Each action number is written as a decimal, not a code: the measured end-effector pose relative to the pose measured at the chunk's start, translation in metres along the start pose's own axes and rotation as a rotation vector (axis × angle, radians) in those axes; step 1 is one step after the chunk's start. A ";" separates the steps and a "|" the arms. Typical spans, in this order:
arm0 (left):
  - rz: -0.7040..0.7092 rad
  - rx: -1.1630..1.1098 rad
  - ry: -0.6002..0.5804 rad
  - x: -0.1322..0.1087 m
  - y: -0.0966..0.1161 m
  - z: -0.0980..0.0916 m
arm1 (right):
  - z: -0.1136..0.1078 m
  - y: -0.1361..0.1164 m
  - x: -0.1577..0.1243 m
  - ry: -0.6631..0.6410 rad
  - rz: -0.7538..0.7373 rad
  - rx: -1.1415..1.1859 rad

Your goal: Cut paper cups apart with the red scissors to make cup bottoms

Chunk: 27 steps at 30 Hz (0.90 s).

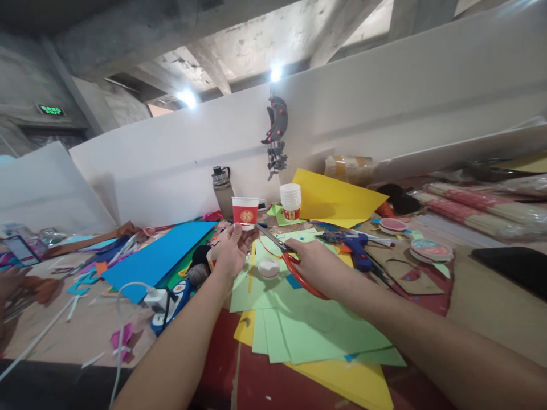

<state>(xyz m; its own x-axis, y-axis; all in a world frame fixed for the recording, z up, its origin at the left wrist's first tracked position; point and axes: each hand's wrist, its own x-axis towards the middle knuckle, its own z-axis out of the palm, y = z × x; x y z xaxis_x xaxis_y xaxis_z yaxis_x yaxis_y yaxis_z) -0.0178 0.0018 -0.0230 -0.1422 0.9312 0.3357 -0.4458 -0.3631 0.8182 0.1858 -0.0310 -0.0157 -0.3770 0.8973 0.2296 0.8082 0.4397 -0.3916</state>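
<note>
A red and white paper cup (pixel 245 212) is held upright by my left hand (pixel 234 250), fingers closed around its lower part. My right hand (pixel 314 261) grips red-handled scissors (pixel 299 276), whose metal blades point up and left toward the base of the cup. Whether the blades touch the cup I cannot tell. Below the hands lie light green paper sheets (pixel 325 333), with a small white round piece (pixel 268 267) on them. A stack of paper cups (pixel 291 200) stands just behind, to the right.
Blue sheets (pixel 160 256) and a power strip (pixel 171 304) with a plugged-in charger lie left. To the right are a blue glue gun (pixel 356 250) and tape rolls (pixel 431 249). A bottle (pixel 223 191) and yellow card (pixel 337 199) stand behind. Another person's hand (pixel 12 285) shows far left.
</note>
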 end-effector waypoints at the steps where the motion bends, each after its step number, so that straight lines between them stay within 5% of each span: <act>1: 0.014 0.007 0.006 0.000 0.000 0.000 | 0.001 0.001 0.000 -0.006 -0.013 0.039; 16: 0.059 -0.047 0.211 0.007 0.017 -0.003 | -0.010 0.011 0.003 -0.138 -0.057 0.309; 27: 0.090 0.100 0.069 0.004 0.010 0.000 | -0.019 0.004 0.000 -0.166 -0.191 0.509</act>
<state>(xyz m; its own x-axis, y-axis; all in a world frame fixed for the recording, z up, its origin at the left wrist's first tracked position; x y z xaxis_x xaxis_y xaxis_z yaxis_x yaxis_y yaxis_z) -0.0230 0.0017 -0.0130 -0.2401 0.8933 0.3799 -0.3387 -0.4438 0.8296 0.1976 -0.0298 -0.0002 -0.5943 0.7760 0.2111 0.4144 0.5205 -0.7465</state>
